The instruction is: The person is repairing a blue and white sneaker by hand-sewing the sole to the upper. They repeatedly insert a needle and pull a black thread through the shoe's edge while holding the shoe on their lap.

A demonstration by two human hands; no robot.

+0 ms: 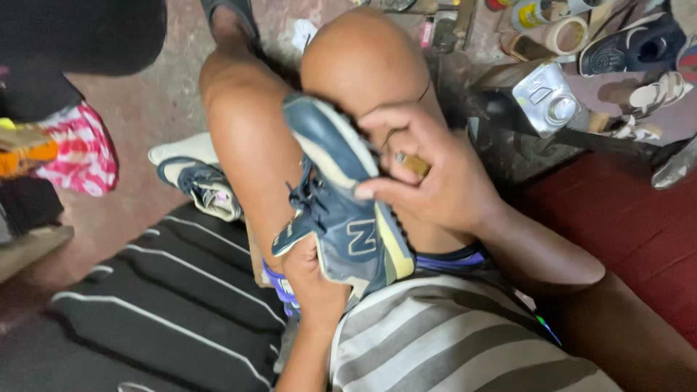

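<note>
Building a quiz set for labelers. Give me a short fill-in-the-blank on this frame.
1. The blue sneaker is wedged between the person's ____.
2. The right hand presses on the sneaker's ____ edge and holds a small brown tool.
3. The left hand grips the sneaker at its ____ end.
4. The second sneaker lies on the ____.

Missing words: knees; sole; heel; floor
</note>
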